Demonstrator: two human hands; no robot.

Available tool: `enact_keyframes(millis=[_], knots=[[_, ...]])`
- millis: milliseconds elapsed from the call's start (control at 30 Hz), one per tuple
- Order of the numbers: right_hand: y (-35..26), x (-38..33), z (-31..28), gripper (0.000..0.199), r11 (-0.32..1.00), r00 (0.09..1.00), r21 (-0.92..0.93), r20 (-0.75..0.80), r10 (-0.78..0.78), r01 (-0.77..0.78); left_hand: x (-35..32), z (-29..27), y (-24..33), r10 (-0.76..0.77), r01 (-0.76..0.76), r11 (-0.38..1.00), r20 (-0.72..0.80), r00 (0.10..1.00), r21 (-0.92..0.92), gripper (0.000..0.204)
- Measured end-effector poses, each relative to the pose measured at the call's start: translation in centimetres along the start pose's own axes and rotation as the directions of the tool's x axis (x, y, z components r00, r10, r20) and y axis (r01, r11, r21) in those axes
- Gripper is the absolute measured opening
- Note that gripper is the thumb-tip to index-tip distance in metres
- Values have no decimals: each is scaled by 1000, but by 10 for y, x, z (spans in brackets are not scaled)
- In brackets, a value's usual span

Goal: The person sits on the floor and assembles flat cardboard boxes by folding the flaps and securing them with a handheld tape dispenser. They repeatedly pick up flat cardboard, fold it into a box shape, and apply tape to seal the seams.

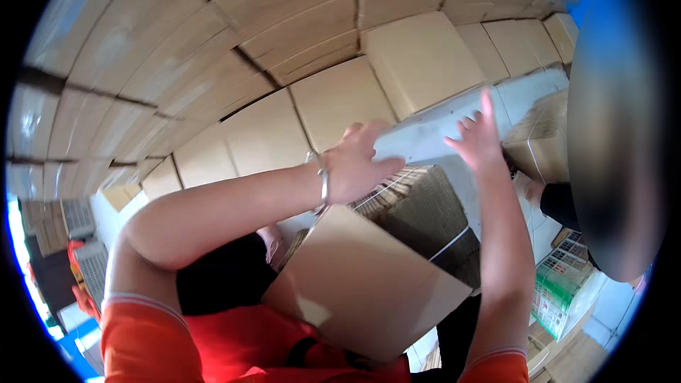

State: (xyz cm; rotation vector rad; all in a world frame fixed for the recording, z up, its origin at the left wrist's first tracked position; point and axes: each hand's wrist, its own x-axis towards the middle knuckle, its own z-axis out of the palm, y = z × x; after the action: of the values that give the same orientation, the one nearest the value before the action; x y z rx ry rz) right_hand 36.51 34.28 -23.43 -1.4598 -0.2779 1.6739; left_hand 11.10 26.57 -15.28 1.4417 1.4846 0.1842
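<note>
My left hand (pixel 355 167), with a silver bangle at the wrist, reaches across just above a strapped bundle of flattened cardboard (pixel 434 211). Its fingers are a little blurred, but the thumb stands apart and nothing shows in its grasp. To the right, my right hand (pixel 479 136) is raised past the bundle, index finger stretched out and the other fingers loosely bent, holding nothing. A plain brown cardboard box (pixel 369 280) rests tilted against my lap, its smooth face towards me. White straps run around the bundle behind it.
Stacked brown cartons (pixel 262 128) line the far side and the left. Another strapped cardboard bundle (pixel 543 135) lies at the right, beside a person's foot (pixel 528 189). A green-and-white printed package (pixel 560 287) sits lower right. A large blurred shape (pixel 621 128) blocks the right edge.
</note>
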Motion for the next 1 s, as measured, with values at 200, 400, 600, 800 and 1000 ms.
enact_keyframes(millis=[200,400,600,800,1000], knots=[[-1,-171,-103,68,898,921,-312,-138,-365,309,-159,-27,-32,108,-132,916,86,990,378,87],[94,-302,-160,53,917,970,-391,-183,-162,79,-164,13,-113,-340,316,925,88,936,208,106],[225,-333,-123,69,955,975,-249,-110,-191,159,-181,64,-114,-261,256,942,5,965,-217,77],[236,-326,-97,74,901,952,-418,-209,-223,119,-191,69,-131,-146,156,926,55,988,-345,61],[176,-420,-89,60,539,636,-592,-58,-770,599,-195,90,-153,-213,236,863,103,972,-446,73]])
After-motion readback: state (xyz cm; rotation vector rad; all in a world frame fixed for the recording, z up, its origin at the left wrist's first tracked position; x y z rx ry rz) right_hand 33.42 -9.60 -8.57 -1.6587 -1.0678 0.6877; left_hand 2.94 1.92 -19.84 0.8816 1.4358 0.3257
